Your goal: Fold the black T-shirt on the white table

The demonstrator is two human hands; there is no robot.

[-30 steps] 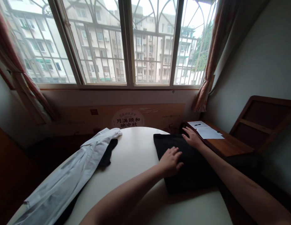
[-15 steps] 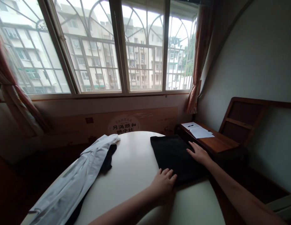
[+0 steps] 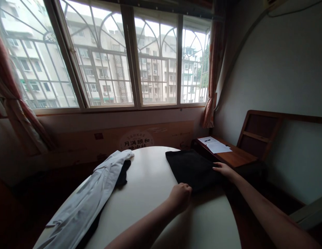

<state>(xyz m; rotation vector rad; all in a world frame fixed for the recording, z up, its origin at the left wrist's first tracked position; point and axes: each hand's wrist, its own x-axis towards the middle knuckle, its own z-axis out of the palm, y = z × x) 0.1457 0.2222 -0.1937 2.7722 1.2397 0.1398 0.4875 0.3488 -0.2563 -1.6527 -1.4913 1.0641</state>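
A folded black cloth (image 3: 190,166) lies on the right part of the round white table (image 3: 150,186). My left hand (image 3: 180,195) is curled into a fist at the cloth's near left corner, gripping its edge. My right hand (image 3: 223,170) rests at the cloth's near right edge, fingers together and closed on the fabric, thumb hidden. Both forearms reach in from the bottom of the view.
A white garment (image 3: 90,197) lies over a dark one (image 3: 123,174) on the table's left side. A wooden side table (image 3: 233,157) with papers (image 3: 215,145) and a pen stands on the right, before a wooden frame (image 3: 257,133). Barred window (image 3: 130,58) and curtains stand behind.
Both hands slid back along the black cloth from its middle and far part to its near edge. The left hand went from flat to a fist. The view tilted upward.
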